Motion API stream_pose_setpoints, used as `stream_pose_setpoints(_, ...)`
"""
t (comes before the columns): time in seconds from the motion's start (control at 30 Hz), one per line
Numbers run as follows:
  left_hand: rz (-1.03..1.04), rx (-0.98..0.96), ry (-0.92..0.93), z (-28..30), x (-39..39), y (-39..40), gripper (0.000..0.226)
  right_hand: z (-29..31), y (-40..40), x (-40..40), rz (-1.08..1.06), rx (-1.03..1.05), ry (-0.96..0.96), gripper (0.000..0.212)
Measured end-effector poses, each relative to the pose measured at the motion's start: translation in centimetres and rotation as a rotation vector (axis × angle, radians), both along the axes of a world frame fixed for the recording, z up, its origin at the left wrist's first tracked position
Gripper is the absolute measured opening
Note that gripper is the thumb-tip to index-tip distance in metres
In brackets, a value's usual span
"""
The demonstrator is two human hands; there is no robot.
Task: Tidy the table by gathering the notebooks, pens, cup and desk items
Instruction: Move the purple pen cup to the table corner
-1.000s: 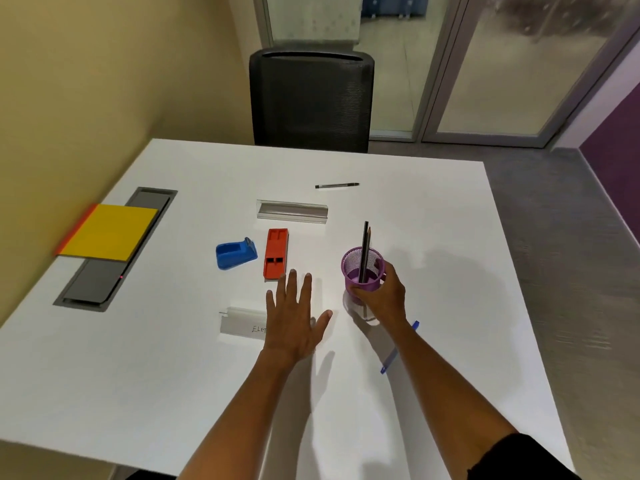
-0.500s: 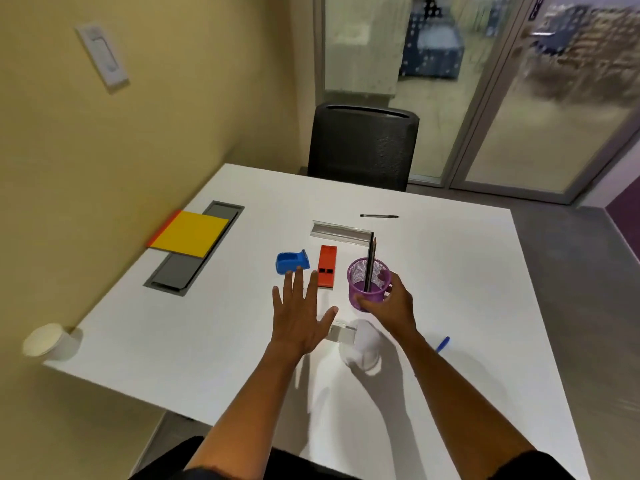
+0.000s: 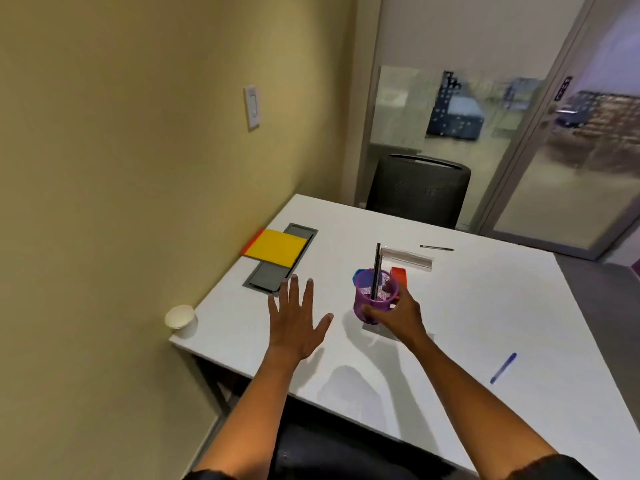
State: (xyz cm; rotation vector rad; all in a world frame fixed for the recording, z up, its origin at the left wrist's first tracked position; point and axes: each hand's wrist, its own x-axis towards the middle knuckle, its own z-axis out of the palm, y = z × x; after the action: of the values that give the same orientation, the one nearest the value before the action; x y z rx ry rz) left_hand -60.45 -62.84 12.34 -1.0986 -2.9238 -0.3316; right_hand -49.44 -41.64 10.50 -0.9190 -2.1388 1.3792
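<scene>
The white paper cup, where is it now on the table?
In the head view the white paper cup stands at the table's near-left corner, beside the yellow wall, left of the open left hand and apart from it.

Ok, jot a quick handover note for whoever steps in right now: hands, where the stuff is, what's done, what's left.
Left hand: open, fingers spread, holding nothing.
Right hand: gripping the purple mesh cup, which has dark pencils standing in it.
Loose on the table: black pen at the far side, blue pen near the right, orange item and blue item behind the cup, clear holder.
Yellow notebook sits by the wall; white paper cup on the near-left corner.
Left: gather both pens and the desk items.
</scene>
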Motion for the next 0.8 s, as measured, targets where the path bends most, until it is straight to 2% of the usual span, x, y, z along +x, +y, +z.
stream_pose_setpoints(0.17,0.072,-0.028,0.031,-0.2,-3.0,-9.0,0.081,-0.1,-6.7,-4.0,0.025,-0.034,0.041,0.088)
stream_pose_setpoints(0.33,0.145,-0.026,0.014,-0.1,-4.8,-15.5,0.081,0.4,-12.4,-7.7,0.071,-0.033,0.078,0.079)
stream_pose_setpoints(0.8,0.194,-0.070,-0.044,-3.1,-10.1,-21.5,0.083,-1.9,-19.6,-17.2,0.147,-0.067,0.077,0.085)
